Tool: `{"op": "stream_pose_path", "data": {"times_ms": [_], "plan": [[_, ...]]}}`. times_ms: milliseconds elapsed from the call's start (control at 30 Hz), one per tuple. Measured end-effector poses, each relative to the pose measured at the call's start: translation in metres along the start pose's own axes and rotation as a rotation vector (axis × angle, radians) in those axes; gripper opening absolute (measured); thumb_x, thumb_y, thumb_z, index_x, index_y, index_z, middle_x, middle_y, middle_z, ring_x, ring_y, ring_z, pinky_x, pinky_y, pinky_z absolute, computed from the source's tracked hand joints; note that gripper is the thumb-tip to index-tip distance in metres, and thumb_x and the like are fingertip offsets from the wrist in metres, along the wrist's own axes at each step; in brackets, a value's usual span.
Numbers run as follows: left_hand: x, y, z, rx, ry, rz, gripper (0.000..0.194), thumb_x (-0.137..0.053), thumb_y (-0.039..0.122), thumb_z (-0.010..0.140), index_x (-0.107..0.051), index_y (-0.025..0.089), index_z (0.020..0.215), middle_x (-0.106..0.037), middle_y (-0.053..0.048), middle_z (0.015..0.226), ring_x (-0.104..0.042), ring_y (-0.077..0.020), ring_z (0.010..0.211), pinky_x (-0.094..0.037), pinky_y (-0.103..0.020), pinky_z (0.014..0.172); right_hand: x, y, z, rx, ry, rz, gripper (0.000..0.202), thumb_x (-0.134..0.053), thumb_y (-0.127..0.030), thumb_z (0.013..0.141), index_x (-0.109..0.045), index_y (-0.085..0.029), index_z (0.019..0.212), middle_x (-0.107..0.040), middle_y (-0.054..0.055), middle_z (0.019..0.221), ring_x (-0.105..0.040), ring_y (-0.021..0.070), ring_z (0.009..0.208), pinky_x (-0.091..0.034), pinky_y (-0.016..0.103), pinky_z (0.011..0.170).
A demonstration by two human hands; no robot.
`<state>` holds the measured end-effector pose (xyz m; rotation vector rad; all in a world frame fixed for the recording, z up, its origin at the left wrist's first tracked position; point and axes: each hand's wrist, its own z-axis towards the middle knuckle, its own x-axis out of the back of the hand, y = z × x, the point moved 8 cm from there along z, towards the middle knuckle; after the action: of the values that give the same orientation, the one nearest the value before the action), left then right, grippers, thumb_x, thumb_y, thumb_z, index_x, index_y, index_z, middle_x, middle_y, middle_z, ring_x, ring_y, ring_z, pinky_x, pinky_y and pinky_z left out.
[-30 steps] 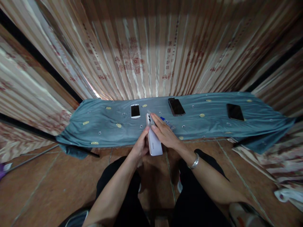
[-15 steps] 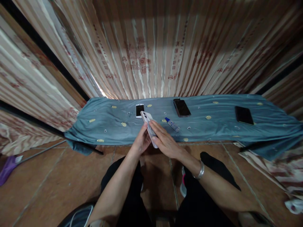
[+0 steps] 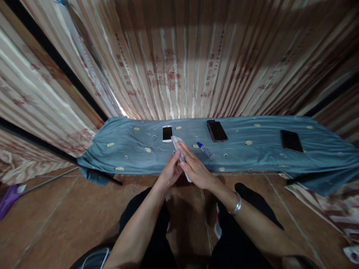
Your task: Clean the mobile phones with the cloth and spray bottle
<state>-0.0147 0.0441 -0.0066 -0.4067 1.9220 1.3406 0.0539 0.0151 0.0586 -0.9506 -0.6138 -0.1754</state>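
Observation:
My left hand (image 3: 170,171) is closed round the lower left side of a white smartphone (image 3: 188,178), which is tilted on edge above the near side of the bench. What looks like a pale wiping cloth (image 3: 177,143) lies against the phone's upper part, under the fingers of my right hand (image 3: 198,170). Those fingers are held together and pressed on the cloth, with the thumb bent near them. Both hands hide most of the phone. Just beyond it, a smaller white phone (image 3: 167,133) with a dark screen rests on the bench.
A blue patterned cloth (image 3: 134,160) covers the long bench. Right of my hands lies a clear bottle with a blue cap (image 3: 206,150). Farther right are a dark phone (image 3: 217,131) and a black flat device (image 3: 291,141). A pleated curtain (image 3: 179,56) hangs behind.
The held phone has turned more edge-on, so its camera side is now mostly out of sight. The pale cloth shows at its upper end. Both hands stay around it.

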Motion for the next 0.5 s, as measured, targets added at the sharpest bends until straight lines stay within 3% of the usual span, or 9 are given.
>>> {"op": "stream_pose_path", "data": {"times_ms": [233,500], "plan": [[0.010,0.025,-0.003,-0.029,0.082,0.046,0.046,-0.063,0.054,0.086,-0.072,0.012,0.102,-0.077,-0.014,0.106,-0.064,-0.0300,0.122,-0.047,-0.043,0.107,-0.014,-0.012,-0.009,0.048,-0.095,0.017,0.064,-0.034,-0.047,0.104,-0.013,-0.027,0.161,-0.017,0.005,0.168,-0.015,0.0217,0.155,-0.018,0.048,0.127],[0.017,0.042,-0.008,-0.052,0.202,0.061,0.049,-0.050,0.051,0.095,-0.072,0.009,0.106,-0.078,-0.015,0.101,-0.072,-0.0275,0.107,-0.051,-0.040,0.102,-0.019,-0.025,-0.026,0.123,-0.156,-0.028,0.069,-0.038,-0.044,0.103,-0.006,-0.024,0.161,-0.012,0.008,0.169,-0.011,0.0228,0.156,-0.019,0.049,0.126]]}}
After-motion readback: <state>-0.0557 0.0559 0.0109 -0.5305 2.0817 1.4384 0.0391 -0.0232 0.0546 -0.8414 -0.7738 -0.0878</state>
